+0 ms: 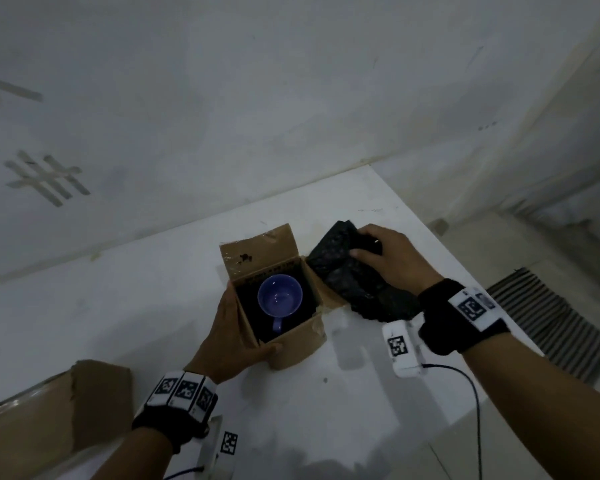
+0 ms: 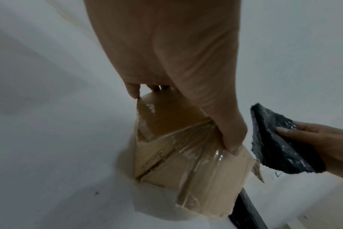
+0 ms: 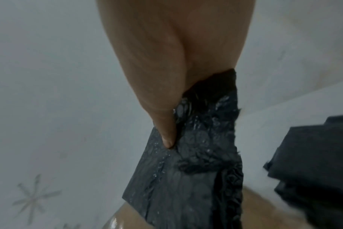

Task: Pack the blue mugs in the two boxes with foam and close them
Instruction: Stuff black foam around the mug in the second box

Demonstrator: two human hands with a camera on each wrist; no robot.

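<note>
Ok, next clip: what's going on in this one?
A person is packing a blue mug into a small cardboard box on a white table. The mug sits upright in dark padding, handle toward the person, and the box flaps are open. The left hand grips the box's near-left corner to steady it. The right hand holds a piece of black foam just to the right of the box, not yet placed over the mug. Another cardboard box lies at the lower left.
</note>
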